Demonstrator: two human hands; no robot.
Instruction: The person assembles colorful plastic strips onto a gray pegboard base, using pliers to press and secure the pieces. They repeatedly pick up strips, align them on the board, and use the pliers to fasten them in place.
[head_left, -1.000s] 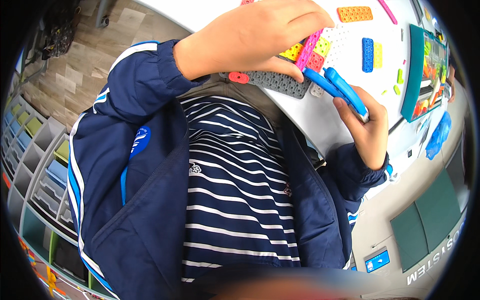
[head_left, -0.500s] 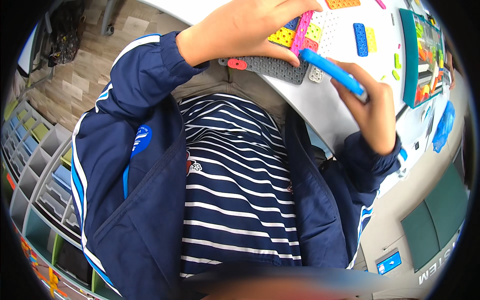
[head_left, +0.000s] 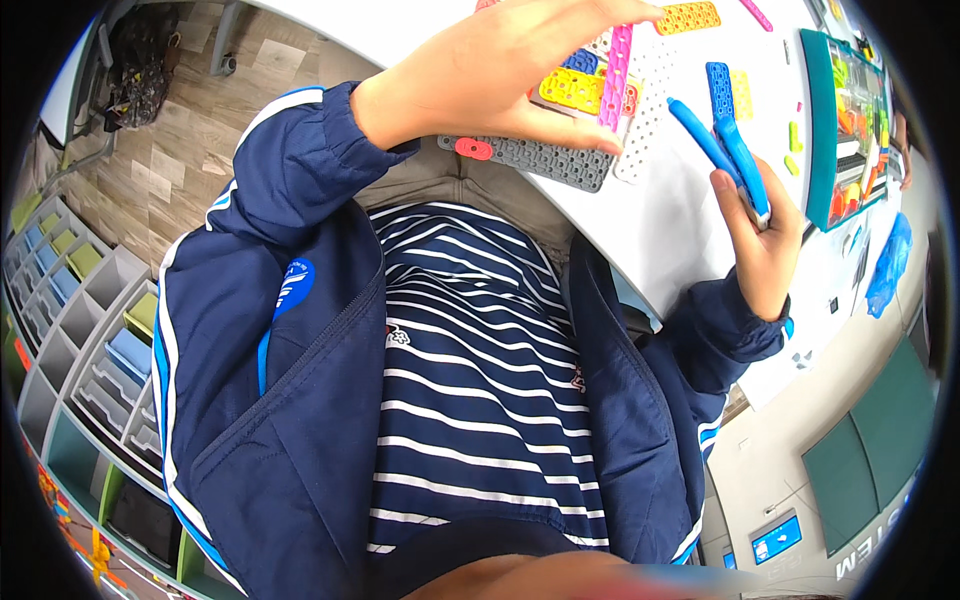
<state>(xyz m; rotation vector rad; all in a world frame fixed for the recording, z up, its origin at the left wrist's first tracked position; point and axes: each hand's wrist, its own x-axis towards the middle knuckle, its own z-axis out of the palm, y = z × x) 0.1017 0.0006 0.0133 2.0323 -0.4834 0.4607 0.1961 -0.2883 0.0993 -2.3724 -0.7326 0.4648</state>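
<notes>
My left hand [head_left: 500,75] spans a pink perforated strip [head_left: 617,70], thumb at its near end and a fingertip by its far end. Under and beside the strip lie a yellow perforated plate [head_left: 572,92] and a blue piece [head_left: 580,62], partly covered by the hand. My right hand [head_left: 772,240] is closed around a blue plier-like tool [head_left: 745,165] whose two blue arms stand apart, clear of the strip. A white perforated plate [head_left: 632,155] lies between the strip and the tool. At the table edge, a grey perforated plate [head_left: 570,168] carries a red oblong piece [head_left: 473,149].
On the white table [head_left: 665,225], an orange plate [head_left: 690,17], a blue plate [head_left: 719,88] and a pale yellow plate [head_left: 741,95] lie farther off. Small green pieces [head_left: 794,138] sit near a teal-sided parts box [head_left: 818,130] at right. Shelves with trays [head_left: 110,370] stand lower left.
The blue tool has moved right, away from the strip's near end, and its arms have spread. My left hand and the pink strip have shifted slightly; the strip now stands more upright in view.
</notes>
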